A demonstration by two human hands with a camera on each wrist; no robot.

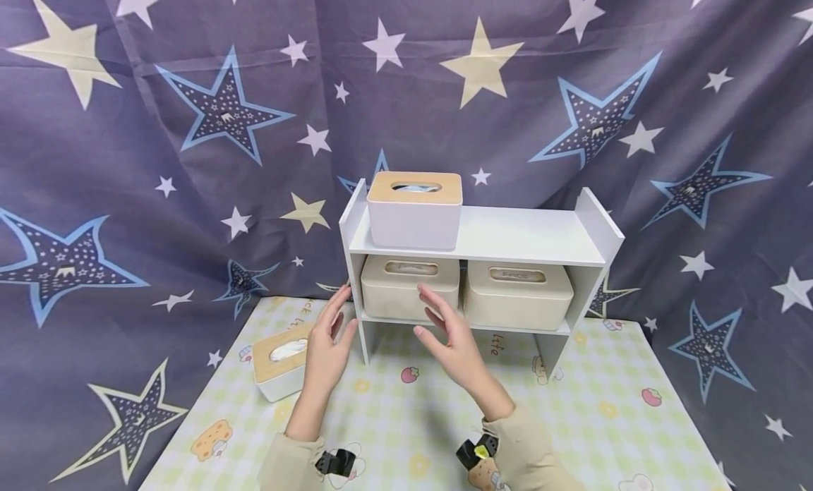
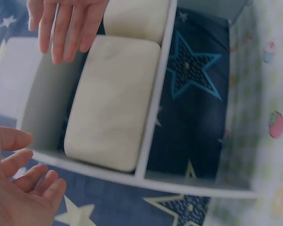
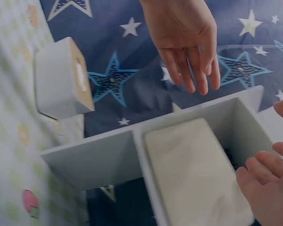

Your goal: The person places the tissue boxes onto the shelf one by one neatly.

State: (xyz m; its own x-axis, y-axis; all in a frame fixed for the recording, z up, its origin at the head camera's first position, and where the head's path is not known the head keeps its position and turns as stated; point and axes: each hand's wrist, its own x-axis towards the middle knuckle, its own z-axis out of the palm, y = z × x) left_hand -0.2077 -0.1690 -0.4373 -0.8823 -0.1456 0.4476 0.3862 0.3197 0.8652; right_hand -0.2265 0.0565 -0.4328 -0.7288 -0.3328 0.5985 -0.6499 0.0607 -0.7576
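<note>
My left hand (image 1: 326,350) hovers beside the left side panel of a white two-tier shelf (image 1: 530,231), holding nothing, its fingers relaxed. My right hand (image 1: 456,343) is in front of the lower tier, fingers spread and also holding nothing. Behind it, a cream tissue box (image 1: 406,293) fills the left part of that tier, and a second cream tissue box (image 1: 517,300) sits to its right. On the top tier, at the left end, stands a white tissue box (image 1: 414,223) with a wooden lid. Both wrist views show the two palms apart, facing across the shelf's left end.
Left of the shelf, another white tissue box (image 1: 279,374) with a wooden lid stands on the checkered tablecloth (image 1: 622,420), partly behind my left hand. A dark star-patterned curtain (image 1: 406,124) hangs behind the table. The shelf's raised side panels flank the top tier.
</note>
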